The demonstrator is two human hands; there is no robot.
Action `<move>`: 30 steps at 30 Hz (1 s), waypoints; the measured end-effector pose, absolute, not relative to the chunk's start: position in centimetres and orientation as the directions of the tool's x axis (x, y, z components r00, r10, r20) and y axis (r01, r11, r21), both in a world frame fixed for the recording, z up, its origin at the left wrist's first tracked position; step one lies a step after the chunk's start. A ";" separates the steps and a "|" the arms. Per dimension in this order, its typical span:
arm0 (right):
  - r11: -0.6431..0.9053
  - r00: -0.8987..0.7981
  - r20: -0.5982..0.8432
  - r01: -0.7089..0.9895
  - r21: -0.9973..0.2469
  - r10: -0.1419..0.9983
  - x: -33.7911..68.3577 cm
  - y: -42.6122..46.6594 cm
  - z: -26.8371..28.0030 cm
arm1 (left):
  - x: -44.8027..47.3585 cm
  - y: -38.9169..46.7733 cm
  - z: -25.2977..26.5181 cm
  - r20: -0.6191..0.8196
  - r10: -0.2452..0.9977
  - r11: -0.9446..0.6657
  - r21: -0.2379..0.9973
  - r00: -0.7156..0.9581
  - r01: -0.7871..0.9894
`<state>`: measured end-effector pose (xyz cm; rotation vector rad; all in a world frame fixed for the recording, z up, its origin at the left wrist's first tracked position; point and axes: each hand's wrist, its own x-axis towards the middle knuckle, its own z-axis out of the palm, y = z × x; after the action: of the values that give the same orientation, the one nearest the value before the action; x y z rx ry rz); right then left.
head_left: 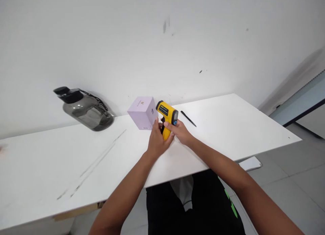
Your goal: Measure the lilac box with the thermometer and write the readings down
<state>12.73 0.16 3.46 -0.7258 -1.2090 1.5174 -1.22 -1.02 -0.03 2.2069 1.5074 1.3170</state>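
Note:
A yellow and black infrared thermometer (167, 110), shaped like a pistol, is held between both my hands above the white table. My left hand (157, 140) wraps round its handle from the left, fingers closed. From the right, my right hand (180, 131) grips the handle just below the small screen, its thumb lying across the yellow body. The black nose points up and to the left, close to a lilac box (142, 114) behind it. Parts of the handle and several fingers are hidden.
On the white table (122, 170), a black pen (188, 118) lies right of the thermometer. A large grey see-through bottle (87, 110) with a black lid and strap stands at the left near the wall (142, 42). The table's front edge is close to my lap.

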 end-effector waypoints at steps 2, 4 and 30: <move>0.092 -0.198 0.163 -0.325 -0.941 0.967 12.3 1.0 3.7 | -2.0 -0.6 0.0 0.644 0.765 -0.466 0.521 0.029 0.715; 0.130 -0.083 0.160 -0.290 -0.948 0.984 12.5 1.4 3.4 | -2.9 0.1 0.3 0.679 0.726 -0.357 0.508 -0.110 0.784; 0.158 -0.016 0.160 -0.080 -0.984 0.987 12.9 -0.1 2.2 | -4.5 2.9 -0.2 0.248 0.901 -0.129 0.937 -0.355 0.325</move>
<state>12.95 -0.13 2.22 -1.0239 -1.2393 1.1428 -4.52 2.89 -0.25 1.3693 1.6449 1.5076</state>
